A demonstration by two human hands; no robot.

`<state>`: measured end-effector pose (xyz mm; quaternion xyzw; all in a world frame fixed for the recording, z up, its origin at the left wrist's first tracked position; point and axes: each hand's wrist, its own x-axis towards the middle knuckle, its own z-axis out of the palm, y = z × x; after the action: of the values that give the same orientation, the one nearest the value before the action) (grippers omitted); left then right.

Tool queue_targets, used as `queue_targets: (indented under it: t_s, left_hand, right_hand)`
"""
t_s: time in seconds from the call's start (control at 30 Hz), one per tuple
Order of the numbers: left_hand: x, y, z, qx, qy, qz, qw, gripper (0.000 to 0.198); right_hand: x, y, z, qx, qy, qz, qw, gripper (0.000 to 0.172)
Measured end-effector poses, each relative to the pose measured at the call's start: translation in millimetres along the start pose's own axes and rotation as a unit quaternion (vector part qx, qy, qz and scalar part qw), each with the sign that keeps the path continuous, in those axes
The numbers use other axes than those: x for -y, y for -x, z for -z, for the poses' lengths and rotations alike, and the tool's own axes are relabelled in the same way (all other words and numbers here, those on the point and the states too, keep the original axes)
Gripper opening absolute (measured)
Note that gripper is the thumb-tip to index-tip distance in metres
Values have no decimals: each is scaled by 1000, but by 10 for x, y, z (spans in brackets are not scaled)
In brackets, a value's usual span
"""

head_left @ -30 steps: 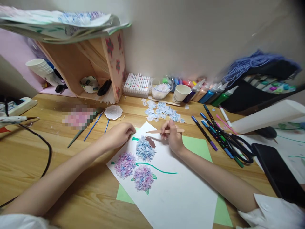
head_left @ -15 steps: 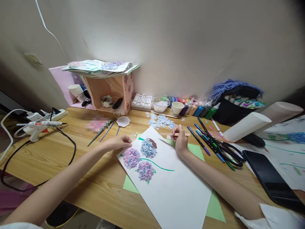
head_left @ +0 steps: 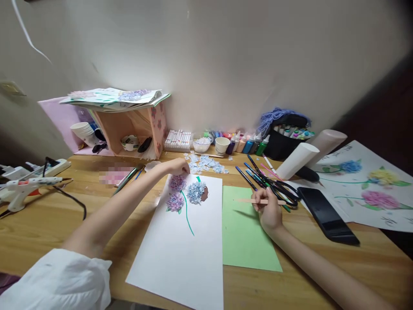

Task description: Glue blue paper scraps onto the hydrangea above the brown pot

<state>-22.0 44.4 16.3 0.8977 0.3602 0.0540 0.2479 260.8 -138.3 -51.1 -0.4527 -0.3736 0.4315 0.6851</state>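
Note:
A white sheet (head_left: 187, 249) with three torn-paper flower clusters (head_left: 196, 192) and a green stem lies on the wooden desk. My left hand (head_left: 178, 166) rests closed on the sheet's top edge, next to a pile of torn paper bits (head_left: 206, 163). My right hand (head_left: 269, 211) hovers over a green sheet (head_left: 245, 237) and grips a flat wooden stick (head_left: 254, 201), which points left.
Markers and black scissors (head_left: 284, 191) lie right of the green sheet, beside a black phone (head_left: 325, 213) and paper rolls (head_left: 297, 160). Paint bottles, a paper cup (head_left: 222, 145) and a marker box line the wall. A glue gun (head_left: 29, 186) with cable sits left.
The white sheet was turned and slid left off the green sheet. My left hand moved to its top edge. My right hand shifted right with the stick. The view pulled back.

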Motion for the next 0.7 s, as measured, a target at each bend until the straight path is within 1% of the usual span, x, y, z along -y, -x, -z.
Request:
queue_targets:
  t_s: [0.13,0.23,0.33,0.47,0.57,0.63,0.7]
  left_hand:
    - [-149,-366,-156,56,-38,-75,995,21]
    - [-232,-556,-255,70,-59,-126,988,22]
    - [-301,-689,-345,68,-73,-163,982,23]
    - [-403,-762,-427,42,-81,-188,978,27]
    - [-455,-713,-408,13,-78,-184,980,25]
    - [-438,-644,-355,-33,-76,-155,984,22]
    - [-370,-571,-294,-100,-78,-99,987,23]
  right_hand:
    - [4,-32,-86,15,-11,-17,1000,50]
    - [-35,-74,-159,43,8,-50,998,51]
    - [-74,-72,-217,71,43,-80,993,52]
    - [-53,50,-247,114,88,-100,984,53]
    - [-4,166,-214,152,96,-122,976,52]
    - [16,191,-179,158,89,-109,977,51]
    - [14,149,-157,149,73,-80,983,51]
